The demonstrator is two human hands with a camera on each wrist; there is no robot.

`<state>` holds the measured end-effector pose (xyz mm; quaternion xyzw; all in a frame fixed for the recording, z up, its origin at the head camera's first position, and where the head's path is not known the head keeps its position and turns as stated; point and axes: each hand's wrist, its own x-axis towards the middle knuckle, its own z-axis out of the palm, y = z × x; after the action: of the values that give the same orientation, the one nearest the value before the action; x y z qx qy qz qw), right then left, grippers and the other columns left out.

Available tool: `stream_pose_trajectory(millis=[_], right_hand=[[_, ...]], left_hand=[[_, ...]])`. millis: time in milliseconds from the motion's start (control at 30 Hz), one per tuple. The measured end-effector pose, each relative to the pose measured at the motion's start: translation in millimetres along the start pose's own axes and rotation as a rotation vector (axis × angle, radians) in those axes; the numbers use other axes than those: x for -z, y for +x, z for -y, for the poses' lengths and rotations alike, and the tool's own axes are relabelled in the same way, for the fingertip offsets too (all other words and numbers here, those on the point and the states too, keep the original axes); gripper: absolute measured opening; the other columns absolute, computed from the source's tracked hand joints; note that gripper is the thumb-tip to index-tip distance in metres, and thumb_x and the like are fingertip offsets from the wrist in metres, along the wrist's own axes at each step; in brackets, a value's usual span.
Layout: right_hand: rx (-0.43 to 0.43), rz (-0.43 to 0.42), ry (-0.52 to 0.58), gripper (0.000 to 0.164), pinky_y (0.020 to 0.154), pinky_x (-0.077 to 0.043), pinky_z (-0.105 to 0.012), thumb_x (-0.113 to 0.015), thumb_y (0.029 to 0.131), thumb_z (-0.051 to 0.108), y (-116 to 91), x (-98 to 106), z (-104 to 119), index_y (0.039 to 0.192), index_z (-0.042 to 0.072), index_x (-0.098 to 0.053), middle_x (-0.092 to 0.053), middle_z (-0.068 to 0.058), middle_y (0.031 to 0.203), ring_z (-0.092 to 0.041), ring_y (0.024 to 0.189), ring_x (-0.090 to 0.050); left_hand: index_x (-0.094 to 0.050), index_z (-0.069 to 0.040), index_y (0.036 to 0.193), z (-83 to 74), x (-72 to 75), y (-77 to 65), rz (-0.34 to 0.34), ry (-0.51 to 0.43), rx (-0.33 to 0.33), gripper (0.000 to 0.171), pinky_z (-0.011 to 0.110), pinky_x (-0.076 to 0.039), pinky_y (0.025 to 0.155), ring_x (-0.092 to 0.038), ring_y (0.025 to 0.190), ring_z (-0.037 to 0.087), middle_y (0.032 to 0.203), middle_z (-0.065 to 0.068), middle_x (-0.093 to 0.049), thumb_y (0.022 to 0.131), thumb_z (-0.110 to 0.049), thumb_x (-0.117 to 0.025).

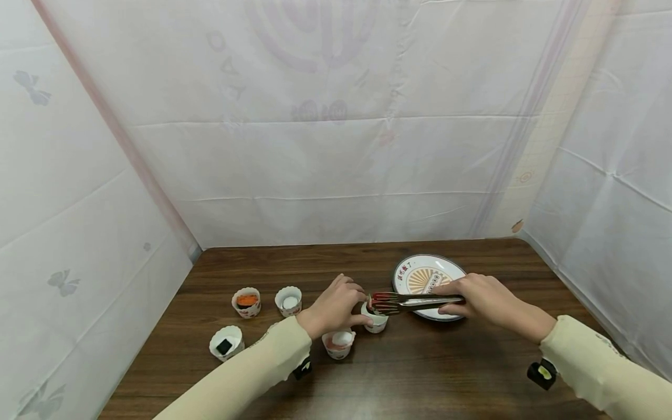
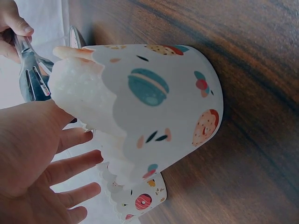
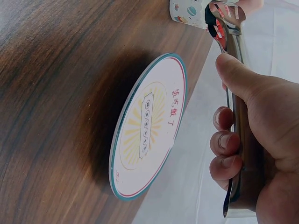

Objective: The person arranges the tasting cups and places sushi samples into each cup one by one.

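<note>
My right hand grips metal tongs. Their slotted ends hold a red-topped, dark-sided piece over a paper cup. The left hand has thumb and index finger at this cup's left rim; its other fingers spread loosely, as the left wrist view shows. That view has the nearer cup in front, covering most of the gripped one. White rice with an orange-pink topping sticks out of the nearer cup. Partly under the right hand and tongs, in the head view, lies a white plate with a yellow sunburst print.
On the left of the wooden table stand more paper cups: one with an orange-topped piece, one with a white piece, and one with a small black piece. White sheeting rises behind and along both sides.
</note>
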<state>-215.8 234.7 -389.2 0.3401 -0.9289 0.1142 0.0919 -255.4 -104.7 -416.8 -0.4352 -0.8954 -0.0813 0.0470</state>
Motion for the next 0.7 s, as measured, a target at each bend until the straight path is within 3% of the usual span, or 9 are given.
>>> stream_pose_trajectory(millis=[400, 700], right_hand=[[0.004, -0.009, -0.017, 0.032, 0.061, -0.055, -0.036, -0.082, 0.088, 0.035, 0.2, -4.2, 0.1, 0.118, 0.025, -0.079, -0.078, 0.004, 0.103, -0.012, 0.084, -0.072], [0.001, 0.002, -0.006, 0.032, 0.063, -0.057, -0.039, -0.081, 0.089, 0.037, 0.4, -5.4, 1.3, 0.119, 0.024, -0.079, -0.078, 0.003, 0.105, -0.014, 0.087, -0.073]], left_hand=[[-0.079, -0.012, 0.101, 0.3, -0.1, -0.4, -0.005, -0.008, -0.004, 0.034, 0.060, -0.033, 0.116, -0.060, 0.113, 0.028, 0.113, 0.005, -0.074, 0.089, -0.044, -0.079], [-0.074, -0.017, 0.086, -0.5, 1.9, -0.7, -0.014, -0.024, -0.019, 0.025, 0.059, -0.035, 0.114, -0.061, 0.111, 0.028, 0.108, 0.004, -0.075, 0.089, -0.041, -0.080]])
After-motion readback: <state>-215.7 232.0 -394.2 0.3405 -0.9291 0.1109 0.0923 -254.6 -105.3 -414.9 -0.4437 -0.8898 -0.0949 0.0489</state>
